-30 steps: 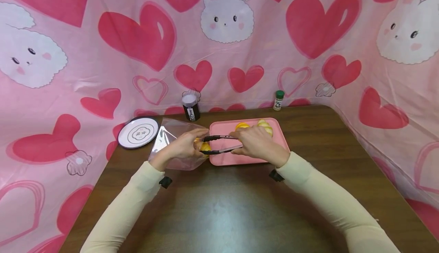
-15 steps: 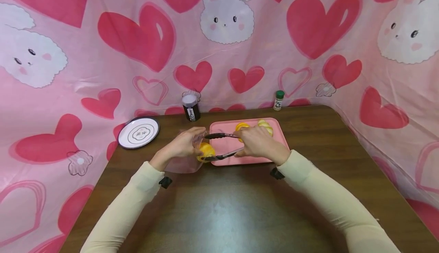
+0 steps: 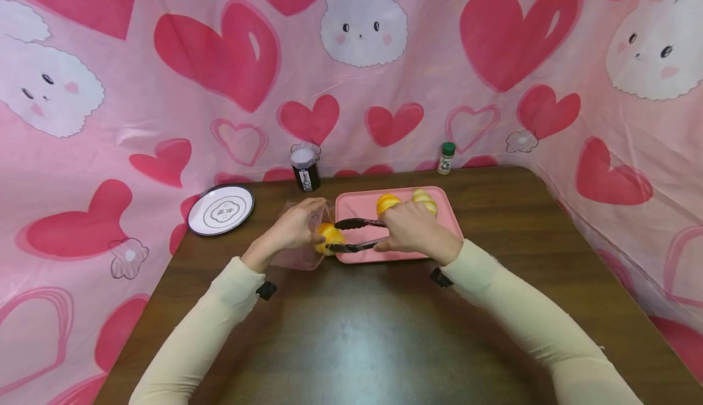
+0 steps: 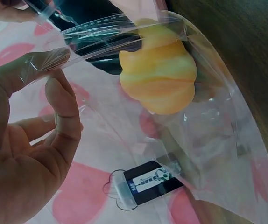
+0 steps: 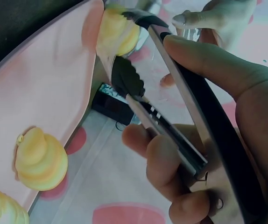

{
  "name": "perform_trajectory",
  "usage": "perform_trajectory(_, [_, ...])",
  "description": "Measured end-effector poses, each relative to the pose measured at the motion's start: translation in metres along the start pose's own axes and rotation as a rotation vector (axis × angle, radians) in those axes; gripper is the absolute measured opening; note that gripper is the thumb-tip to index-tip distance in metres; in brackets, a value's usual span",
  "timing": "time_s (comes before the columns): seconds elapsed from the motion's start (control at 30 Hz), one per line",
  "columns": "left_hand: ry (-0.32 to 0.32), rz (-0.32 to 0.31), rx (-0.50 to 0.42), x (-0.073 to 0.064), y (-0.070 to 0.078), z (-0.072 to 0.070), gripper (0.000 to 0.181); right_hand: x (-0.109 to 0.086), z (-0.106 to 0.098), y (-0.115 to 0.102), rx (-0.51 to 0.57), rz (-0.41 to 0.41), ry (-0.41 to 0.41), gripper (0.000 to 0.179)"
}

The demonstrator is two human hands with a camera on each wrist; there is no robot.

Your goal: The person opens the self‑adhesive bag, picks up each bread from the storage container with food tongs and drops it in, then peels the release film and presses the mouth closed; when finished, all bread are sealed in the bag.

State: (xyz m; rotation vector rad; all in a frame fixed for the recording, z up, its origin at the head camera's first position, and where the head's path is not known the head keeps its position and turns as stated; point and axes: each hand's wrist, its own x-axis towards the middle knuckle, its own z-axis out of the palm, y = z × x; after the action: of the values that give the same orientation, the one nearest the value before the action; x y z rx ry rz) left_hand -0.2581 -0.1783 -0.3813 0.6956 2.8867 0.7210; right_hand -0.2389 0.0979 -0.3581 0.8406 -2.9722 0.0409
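My left hand (image 3: 293,225) pinches the edge of a clear plastic bag (image 3: 296,255) at the left side of the tray. A yellow-orange swirled bun (image 3: 329,236) sits at the bag's mouth; in the left wrist view the film overlaps this bun (image 4: 159,74). My right hand (image 3: 412,228) grips metal tongs (image 3: 354,247) with black scalloped tips. In the right wrist view the tongs' arms are spread, the tips (image 5: 127,77) right beside the bun (image 5: 120,32). On the pink tray (image 3: 365,196) lie an orange-yellow bun (image 3: 388,202) and a paler bun (image 3: 424,199).
A white plate (image 3: 221,210) with a dark rim stands at the back left of the wooden table (image 3: 351,332). Behind the bag is a dark jar with a pale lid (image 3: 304,170). A green-capped shaker (image 3: 446,158) stands at the back right, near the heart-patterned curtain (image 3: 313,27).
The bag, spread out to the left before, now gathers near my left hand. The bun shows more fully at its right. The tongs' tips spread apart, then drew somewhat closer together.
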Motion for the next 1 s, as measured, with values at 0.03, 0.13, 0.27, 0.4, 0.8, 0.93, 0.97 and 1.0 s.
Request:
perform_trajectory(0.03, [-0.002,0.002,-0.005,0.000,0.000,0.000,0.086,0.000,0.000,-0.001,0.004,0.006,-0.008,0.046])
perform_trajectory(0.13, [-0.005,0.014,-0.011,-0.001,0.001,0.001,0.085,-0.001,0.001,-0.003,0.003,0.010,-0.022,0.045])
perform_trajectory(0.27, [-0.013,0.024,-0.006,-0.001,0.003,0.001,0.084,-0.001,0.002,-0.005,-0.007,-0.005,-0.024,0.040])
perform_trajectory(0.4, [-0.055,0.020,-0.018,-0.001,0.004,0.002,0.085,-0.002,0.005,-0.006,-0.010,-0.023,-0.003,0.037])
perform_trajectory(0.8, [-0.123,0.070,-0.119,-0.001,0.011,0.005,0.087,-0.003,0.010,-0.010,-0.021,-0.084,0.136,0.046])
perform_trajectory(0.93, [-0.126,0.086,-0.148,-0.003,0.013,0.005,0.087,-0.002,0.013,-0.011,-0.016,-0.080,0.127,0.044])
perform_trajectory(0.97, [-0.131,0.089,-0.160,-0.003,0.013,0.005,0.087,-0.002,0.013,-0.011,-0.014,-0.080,0.130,0.043])
perform_trajectory(1.0, [-0.137,0.093,-0.171,-0.003,0.014,0.005,0.087,-0.001,0.014,-0.011,-0.016,-0.080,0.136,0.043])
